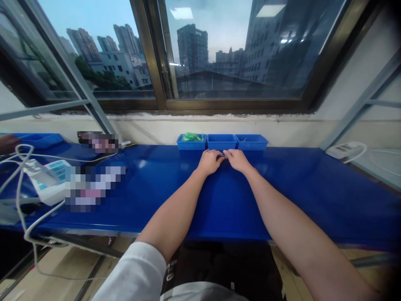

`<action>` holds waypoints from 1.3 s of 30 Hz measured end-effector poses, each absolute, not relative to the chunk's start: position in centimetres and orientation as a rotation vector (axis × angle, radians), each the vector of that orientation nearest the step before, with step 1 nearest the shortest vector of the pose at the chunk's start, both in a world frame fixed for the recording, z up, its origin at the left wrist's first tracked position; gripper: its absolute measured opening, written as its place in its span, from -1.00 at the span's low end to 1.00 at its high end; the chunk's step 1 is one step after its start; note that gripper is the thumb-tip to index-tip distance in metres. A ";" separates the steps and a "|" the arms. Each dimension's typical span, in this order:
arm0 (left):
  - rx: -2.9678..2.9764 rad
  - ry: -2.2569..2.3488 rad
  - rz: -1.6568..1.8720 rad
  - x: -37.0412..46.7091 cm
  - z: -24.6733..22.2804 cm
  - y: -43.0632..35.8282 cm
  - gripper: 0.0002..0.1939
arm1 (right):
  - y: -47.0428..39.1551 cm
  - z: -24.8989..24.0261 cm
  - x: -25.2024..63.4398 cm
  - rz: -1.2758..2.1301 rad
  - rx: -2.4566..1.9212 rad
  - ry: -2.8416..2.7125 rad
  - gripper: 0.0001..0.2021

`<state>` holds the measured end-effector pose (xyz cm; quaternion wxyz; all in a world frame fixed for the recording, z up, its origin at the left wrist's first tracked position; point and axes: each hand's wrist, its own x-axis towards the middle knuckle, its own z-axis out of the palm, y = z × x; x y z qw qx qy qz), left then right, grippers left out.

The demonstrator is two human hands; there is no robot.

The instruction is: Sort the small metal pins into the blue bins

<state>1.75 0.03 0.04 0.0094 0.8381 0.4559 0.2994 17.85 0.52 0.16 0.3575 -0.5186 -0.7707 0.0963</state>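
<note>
My left hand (pixel 210 162) and my right hand (pixel 238 159) meet over the far side of the blue tabletop (pixel 232 205), just in front of the bins. Fingers on both hands are closed in a pinch around a small, thin, dark piece (pixel 223 155), too small to name. Behind them stand three blue bins in a row. The left bin (pixel 191 145) holds green items. The inside of the middle bin (pixel 222 145) shows only blue plastic, and in the right bin (pixel 252 144) a few tiny bits are visible.
On the left lie a white device with teal keys (pixel 52 177), looping white cables (pixel 21 196) and blurred-out items. Another person's hand (pixel 8 143) reaches towards a blue tray (pixel 40 140). A white power strip (pixel 344 149) sits at the right, beside a grey metal frame (pixel 365 100).
</note>
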 end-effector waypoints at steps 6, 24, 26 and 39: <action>2.578 1.393 1.071 1.7 0.2 0.0 -0.79 | 0.6 0.1 17.8 0.305 -1.278 -1.942 -0.58; 2.446 1.748 0.998 1.6 0.2 -0.3 -0.39 | 1.2 -0.1 18.5 0.858 -1.088 -1.470 -0.67; 2.391 1.866 0.949 1.6 0.1 -0.3 -0.27 | 1.2 0.0 18.6 0.735 -1.120 -1.485 -0.63; 2.250 1.948 0.616 1.8 -0.7 -0.2 -0.18 | 1.0 -0.8 17.7 -0.047 -1.660 -1.912 -0.31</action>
